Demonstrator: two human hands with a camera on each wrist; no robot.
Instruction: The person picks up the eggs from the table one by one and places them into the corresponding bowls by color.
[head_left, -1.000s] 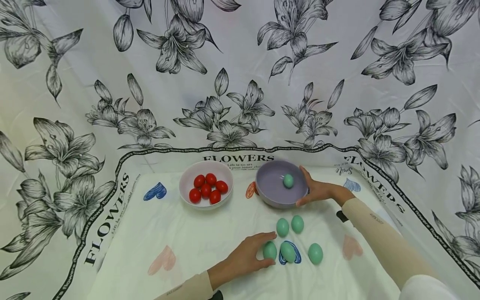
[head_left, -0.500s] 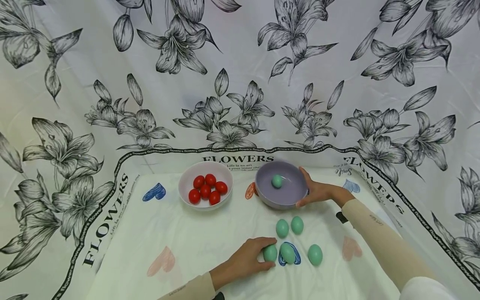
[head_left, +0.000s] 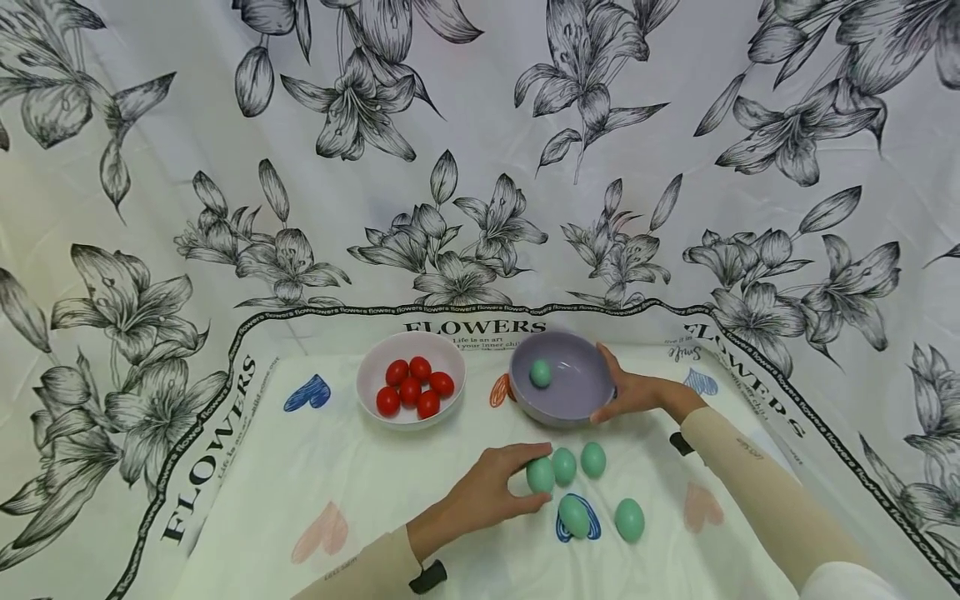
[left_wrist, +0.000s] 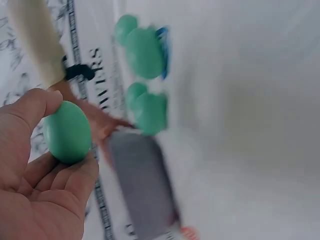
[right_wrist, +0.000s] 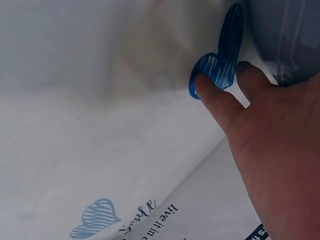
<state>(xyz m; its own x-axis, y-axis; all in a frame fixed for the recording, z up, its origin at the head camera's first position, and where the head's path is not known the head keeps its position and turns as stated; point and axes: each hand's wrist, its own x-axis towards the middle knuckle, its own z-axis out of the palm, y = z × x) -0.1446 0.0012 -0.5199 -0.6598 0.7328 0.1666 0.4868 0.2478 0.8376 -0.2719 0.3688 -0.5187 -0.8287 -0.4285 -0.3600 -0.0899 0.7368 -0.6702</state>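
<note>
A: What does the left hand (head_left: 491, 492) have hold of?

B: A smooth green egg-shaped piece (head_left: 540, 475) — pinched between thumb and fingertips, just below the centre of the head view.

A: And the right hand (head_left: 633, 393)?

B: Right of centre, thumb and fingers spread wide apart, resting against the right side of a round purple-grey bowl (head_left: 579, 387). One loose green egg (head_left: 540, 373) lies inside it, towards the left.

A: Any more green ones?

B: Four other green eggs (head_left: 593, 459) on the white printed cloth (head_left: 390, 483): two just right of the pinched one, two lower in the frame, one of those over a blue heart print (head_left: 594, 523). Whether the pinched egg touches its neighbour, I can't tell.

A: And left of the purple-grey bowl?

B: A round pale pink bowl (head_left: 411, 422) — with glossy red rounded pieces (head_left: 409, 392) grouped inside
</note>
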